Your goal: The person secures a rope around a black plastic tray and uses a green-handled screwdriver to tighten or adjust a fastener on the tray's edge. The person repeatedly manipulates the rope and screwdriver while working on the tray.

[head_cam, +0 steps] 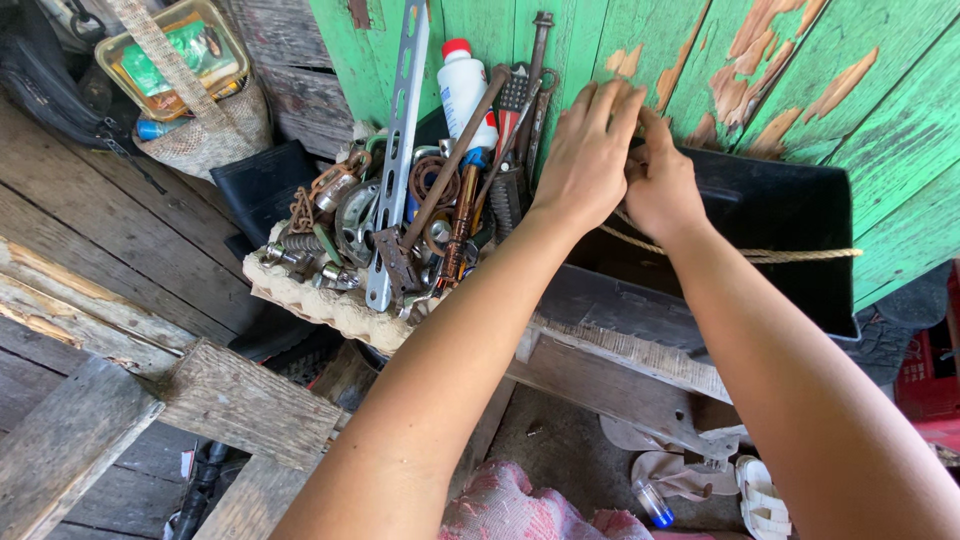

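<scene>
Green plank wall (pixel 880 110) behind; black tub (pixel 790 230) roped against it, I judged for steadiness; tray of rusty tools (pixel 400 230) alongside; left hand (pixel 588 150) fingers together, flat on tub rim; right hand (pixel 660 185) curled there, grip unclear.

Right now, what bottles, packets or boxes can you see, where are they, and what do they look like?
White bottle: red cap, upright among rusty tools by the green wall.
Clear tub: top left on a woven bag, green and orange packets inside.
Small clear bottle: blue cap, lying on the floor.
Both hands reach into the black bin.
</scene>
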